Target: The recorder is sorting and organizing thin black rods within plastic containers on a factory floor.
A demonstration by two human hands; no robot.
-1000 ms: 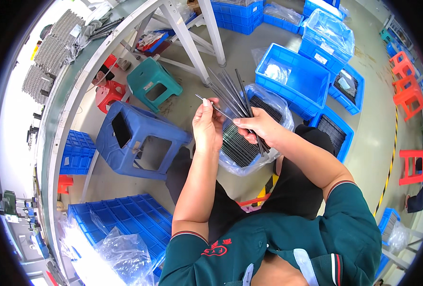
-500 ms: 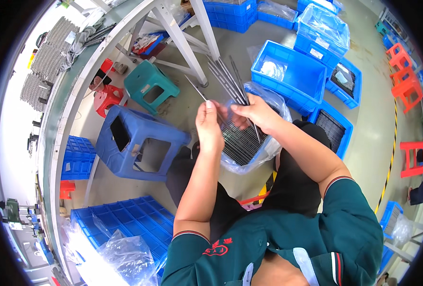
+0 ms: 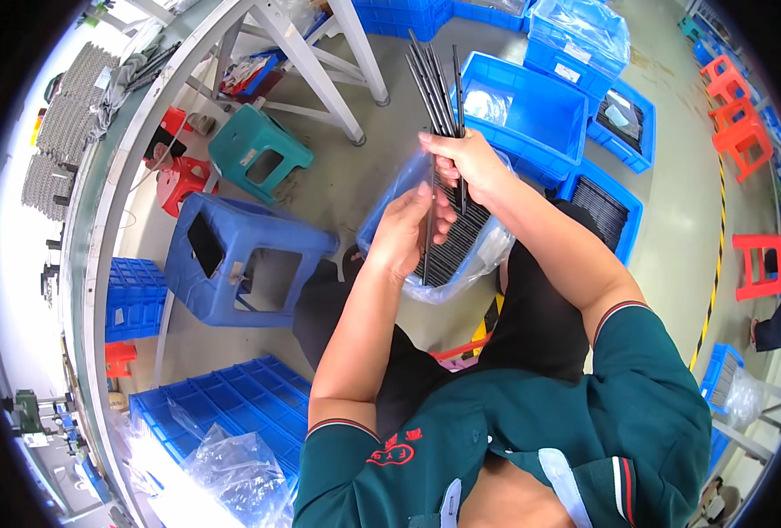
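Note:
My right hand [image 3: 471, 164] is closed round a bundle of thin dark metal rods [image 3: 432, 86], which fan out upward and away from me. One rod of the bundle stands a little apart on the right side. Just below it, my left hand [image 3: 406, 227] pinches a single dark rod [image 3: 427, 253] that runs nearly upright past the fingers. Both hands are over a blue bin lined with a clear plastic bag [image 3: 492, 249]. Inside the bin lie many similar rods [image 3: 463, 231] side by side, partly hidden by my hands.
Ahead to the right stands a blue crate [image 3: 531, 119] with a clear bag inside, beside crates of dark rods [image 3: 600, 209]. On the left are a blue stool [image 3: 272, 233] with a dark flat object, a teal stool [image 3: 254, 150] and a white-framed workbench [image 3: 100, 238]. Blue crates [image 3: 232, 400] lie lower left.
My left hand has moved down and right, and its rod has swung from pointing up and left to near upright. The bundle in my right hand has also turned more upright. The view has shifted slightly.

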